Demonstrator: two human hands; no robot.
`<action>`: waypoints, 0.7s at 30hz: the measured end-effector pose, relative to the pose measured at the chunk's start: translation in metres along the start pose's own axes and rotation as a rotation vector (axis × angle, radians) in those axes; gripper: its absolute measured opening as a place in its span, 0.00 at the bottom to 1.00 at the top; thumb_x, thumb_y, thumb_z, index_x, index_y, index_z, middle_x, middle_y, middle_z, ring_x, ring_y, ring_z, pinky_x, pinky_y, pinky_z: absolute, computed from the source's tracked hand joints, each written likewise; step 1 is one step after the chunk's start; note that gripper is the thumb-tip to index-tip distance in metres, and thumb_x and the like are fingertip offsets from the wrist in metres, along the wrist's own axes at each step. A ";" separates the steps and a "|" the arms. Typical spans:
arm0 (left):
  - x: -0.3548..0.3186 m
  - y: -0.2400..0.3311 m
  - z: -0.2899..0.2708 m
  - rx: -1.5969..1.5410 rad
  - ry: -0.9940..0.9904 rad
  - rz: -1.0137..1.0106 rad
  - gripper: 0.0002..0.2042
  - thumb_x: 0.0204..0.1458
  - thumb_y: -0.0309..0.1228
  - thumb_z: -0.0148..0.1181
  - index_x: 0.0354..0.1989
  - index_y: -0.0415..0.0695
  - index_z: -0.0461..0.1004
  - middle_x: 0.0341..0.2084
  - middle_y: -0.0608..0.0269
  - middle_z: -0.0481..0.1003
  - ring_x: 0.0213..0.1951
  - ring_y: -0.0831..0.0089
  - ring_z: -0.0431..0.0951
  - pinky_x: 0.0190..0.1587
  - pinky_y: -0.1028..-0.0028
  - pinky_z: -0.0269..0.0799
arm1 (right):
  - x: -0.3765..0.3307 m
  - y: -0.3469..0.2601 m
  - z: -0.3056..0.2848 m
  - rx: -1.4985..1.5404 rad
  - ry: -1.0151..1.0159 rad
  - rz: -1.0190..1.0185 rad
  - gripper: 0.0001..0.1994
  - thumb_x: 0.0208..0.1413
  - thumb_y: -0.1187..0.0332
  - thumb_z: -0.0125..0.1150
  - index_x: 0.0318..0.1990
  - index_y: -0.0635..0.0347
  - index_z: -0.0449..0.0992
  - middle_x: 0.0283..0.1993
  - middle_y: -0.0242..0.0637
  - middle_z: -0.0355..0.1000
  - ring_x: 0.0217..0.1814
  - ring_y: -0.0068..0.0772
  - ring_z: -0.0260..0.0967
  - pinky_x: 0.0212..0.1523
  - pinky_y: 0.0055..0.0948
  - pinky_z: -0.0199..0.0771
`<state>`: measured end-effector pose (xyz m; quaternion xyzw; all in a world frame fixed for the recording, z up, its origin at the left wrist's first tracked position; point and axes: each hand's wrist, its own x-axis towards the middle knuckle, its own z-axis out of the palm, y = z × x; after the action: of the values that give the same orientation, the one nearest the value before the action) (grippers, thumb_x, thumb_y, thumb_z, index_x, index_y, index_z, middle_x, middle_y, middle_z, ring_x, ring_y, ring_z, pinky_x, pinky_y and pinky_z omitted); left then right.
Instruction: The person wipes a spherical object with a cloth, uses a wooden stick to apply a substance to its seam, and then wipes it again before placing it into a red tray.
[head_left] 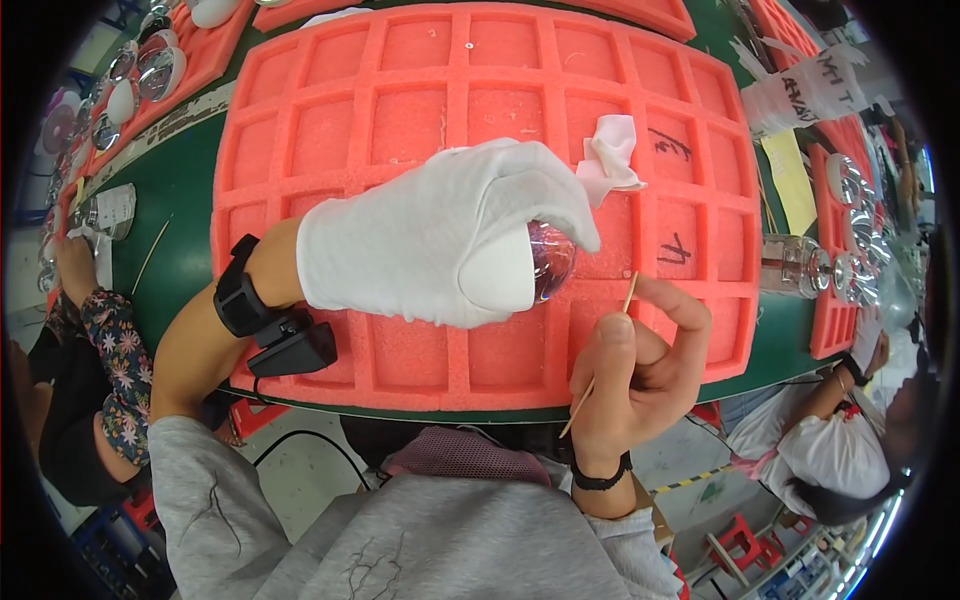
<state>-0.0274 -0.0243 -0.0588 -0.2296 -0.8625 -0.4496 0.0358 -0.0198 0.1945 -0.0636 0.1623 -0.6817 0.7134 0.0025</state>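
Bulb (520, 268): smooth matte white cup-shaped base, glossy mirrored dome with purple-red reflections. Sits in left hand (430, 235), above the tray's middle, dome facing right. Left hand wears a white knit glove, wrinkled, curled round the bulb. Right hand (652, 375) bare, pinching a thin, pale wooden stick (581, 408) between thumb and index finger, tip apart from the bulb. Tray (456, 100): salmon-red foam, grainy, square pockets, black scrawl on the right. Tissue (608, 160), white, crumpled, lies on the tray just beyond the bulb. Table (175, 235) green, smooth.

Part of the base and some left fingertips hidden by the glove; stick's middle covered by the thumb. Shiny bulbs (848, 185) far right bend at the rim, details unclear. Left co-worker's floral sleeve (115, 335) partly cut off.
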 end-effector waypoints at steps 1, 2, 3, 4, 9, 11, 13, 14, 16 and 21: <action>-0.001 0.000 0.000 -0.006 0.003 -0.010 0.23 0.37 0.28 0.75 0.46 0.50 0.76 0.47 0.64 0.77 0.52 0.59 0.76 0.53 0.63 0.74 | -0.001 -0.001 0.000 0.053 0.032 0.073 0.15 0.59 0.86 0.53 0.53 0.73 0.69 0.14 0.25 0.65 0.14 0.12 0.56 0.17 0.17 0.50; -0.001 0.000 0.000 -0.013 0.006 -0.021 0.23 0.36 0.28 0.75 0.45 0.50 0.76 0.47 0.63 0.77 0.52 0.59 0.76 0.53 0.63 0.74 | -0.001 -0.001 0.000 0.053 0.034 0.071 0.15 0.59 0.86 0.53 0.53 0.73 0.69 0.14 0.25 0.65 0.14 0.12 0.56 0.17 0.17 0.50; -0.001 0.001 0.001 -0.019 0.009 -0.031 0.24 0.36 0.28 0.76 0.45 0.49 0.76 0.48 0.63 0.77 0.53 0.60 0.76 0.53 0.63 0.74 | 0.000 0.000 -0.001 0.011 -0.019 0.059 0.14 0.59 0.86 0.54 0.53 0.73 0.70 0.14 0.25 0.65 0.14 0.12 0.57 0.18 0.16 0.50; 0.000 0.002 0.001 -0.019 0.009 -0.028 0.24 0.36 0.28 0.76 0.45 0.49 0.76 0.48 0.63 0.77 0.53 0.60 0.76 0.53 0.63 0.74 | 0.001 0.000 -0.002 -0.031 -0.072 0.046 0.13 0.59 0.85 0.54 0.52 0.73 0.70 0.15 0.25 0.65 0.14 0.12 0.57 0.18 0.16 0.50; 0.002 0.013 0.002 -0.040 0.014 -0.118 0.24 0.34 0.29 0.75 0.45 0.50 0.76 0.47 0.61 0.76 0.51 0.59 0.76 0.52 0.62 0.74 | 0.002 0.003 -0.009 -0.187 -0.287 -0.083 0.09 0.57 0.86 0.58 0.45 0.72 0.73 0.17 0.27 0.69 0.17 0.10 0.60 0.21 0.15 0.55; 0.002 0.014 0.004 -0.049 0.006 -0.177 0.25 0.33 0.28 0.75 0.45 0.50 0.76 0.47 0.61 0.76 0.50 0.59 0.77 0.51 0.62 0.75 | 0.001 0.006 -0.007 -0.217 -0.288 -0.149 0.08 0.56 0.86 0.60 0.43 0.72 0.74 0.18 0.28 0.71 0.18 0.10 0.61 0.22 0.14 0.57; 0.000 0.011 0.007 -0.040 0.040 -0.130 0.25 0.33 0.28 0.74 0.45 0.50 0.76 0.47 0.61 0.76 0.50 0.59 0.76 0.51 0.62 0.75 | 0.000 0.008 -0.005 -0.270 -0.279 -0.273 0.07 0.54 0.86 0.64 0.39 0.71 0.76 0.20 0.30 0.74 0.21 0.09 0.63 0.24 0.13 0.60; -0.002 0.008 0.009 -0.029 0.064 -0.084 0.25 0.33 0.28 0.74 0.45 0.50 0.76 0.47 0.62 0.76 0.50 0.59 0.76 0.51 0.62 0.75 | 0.000 0.008 -0.005 -0.272 -0.284 -0.273 0.07 0.54 0.86 0.64 0.39 0.71 0.76 0.20 0.30 0.74 0.21 0.09 0.63 0.24 0.13 0.60; -0.004 0.006 0.010 -0.022 0.091 -0.042 0.25 0.32 0.27 0.74 0.45 0.51 0.76 0.47 0.62 0.76 0.50 0.59 0.76 0.50 0.63 0.74 | -0.002 0.006 -0.005 -0.257 -0.275 -0.231 0.07 0.51 0.87 0.67 0.36 0.70 0.77 0.22 0.30 0.75 0.22 0.09 0.64 0.25 0.13 0.61; 0.000 0.001 0.011 0.072 0.087 0.026 0.25 0.32 0.26 0.72 0.44 0.52 0.76 0.46 0.65 0.77 0.49 0.59 0.76 0.51 0.63 0.74 | 0.007 0.005 -0.001 -0.169 -0.253 -0.138 0.07 0.50 0.86 0.68 0.34 0.69 0.77 0.23 0.30 0.76 0.23 0.08 0.64 0.25 0.13 0.61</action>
<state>-0.0254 -0.0156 -0.0645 -0.2195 -0.8726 -0.4274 0.0874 -0.0273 0.1936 -0.0667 0.2966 -0.7213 0.6256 -0.0209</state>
